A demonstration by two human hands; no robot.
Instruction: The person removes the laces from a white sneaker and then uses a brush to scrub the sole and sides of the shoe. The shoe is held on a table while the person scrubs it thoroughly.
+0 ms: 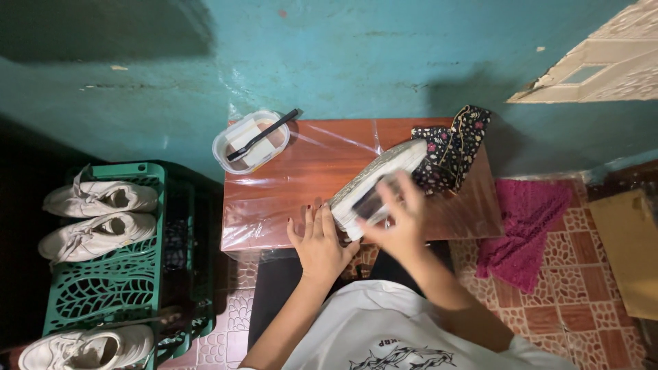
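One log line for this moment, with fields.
left hand: steadies white shoe | right hand: blurred, on shoe | surface: small table

Left hand [317, 240] flat, fingers spread, right hand [399, 218] curled, blurred

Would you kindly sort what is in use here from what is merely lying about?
In use: left hand, right hand, shoe, small table.
Lying about: container with brush, floral cloth, green crate, pink towel.

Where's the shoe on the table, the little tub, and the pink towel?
shoe [384, 171]: head view, on its sole.
tub [241, 152]: head view, on its near rim.
towel [524, 229]: head view, on its middle.
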